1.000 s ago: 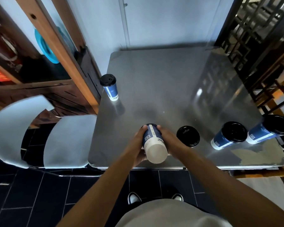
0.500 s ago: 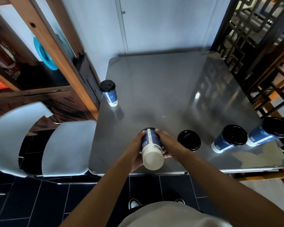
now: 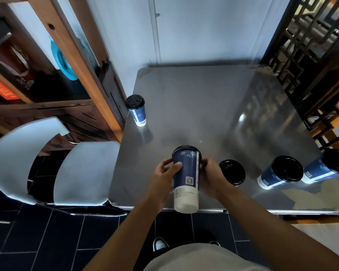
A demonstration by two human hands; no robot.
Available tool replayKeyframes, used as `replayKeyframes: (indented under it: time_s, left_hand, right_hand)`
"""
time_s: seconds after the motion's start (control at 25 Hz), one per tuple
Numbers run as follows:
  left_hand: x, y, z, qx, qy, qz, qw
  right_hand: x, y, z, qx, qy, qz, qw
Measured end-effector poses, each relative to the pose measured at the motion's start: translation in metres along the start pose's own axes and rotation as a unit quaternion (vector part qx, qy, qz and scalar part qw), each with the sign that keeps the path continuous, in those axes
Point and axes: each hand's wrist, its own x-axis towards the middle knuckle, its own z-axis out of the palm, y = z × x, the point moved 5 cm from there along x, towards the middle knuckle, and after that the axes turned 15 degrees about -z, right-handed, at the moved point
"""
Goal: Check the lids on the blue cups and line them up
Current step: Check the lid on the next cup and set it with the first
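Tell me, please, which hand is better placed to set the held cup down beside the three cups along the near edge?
Right, probably. The right hand grips the held cup on the side facing the nearest lidded cup; the left hand grips the far side.

Five blue-and-white paper cups [image 3: 186,178] w/ black plastic lids [image 3: 287,169], all on one grey metal table [image 3: 204,106]; two white plastic chairs [image 3: 86,173]; two hands [image 3: 162,178].

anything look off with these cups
The held cup is tipped upside down between both hands, lid facing the table. One lidded cup stands alone at the far left edge, away from the row.
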Motion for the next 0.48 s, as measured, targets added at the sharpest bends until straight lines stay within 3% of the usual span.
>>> replayKeyframes:
  time_s: [0.08, 0.24, 0.36, 0.48]
  left_hand:
    - [-0.004, 0.0, 0.003, 0.013, 0.039, 0.026, 0.999]
    - [-0.006, 0.003, 0.007, 0.081, 0.086, 0.06, 0.991]
    - [-0.003, 0.001, 0.005, 0.098, 0.073, 0.036, 0.992]
    - [0.003, -0.002, -0.001, 0.128, 0.026, 0.013, 0.991]
  right_hand:
    - [-0.008, 0.002, 0.005, 0.017, 0.009, 0.035, 0.999]
    - [-0.011, 0.004, 0.013, -0.002, 0.028, 0.013, 1.0]
    - [-0.006, 0.009, 0.012, -0.019, 0.025, -0.023, 0.999]
    - [-0.003, 0.001, 0.011, -0.097, -0.01, -0.13, 0.987]
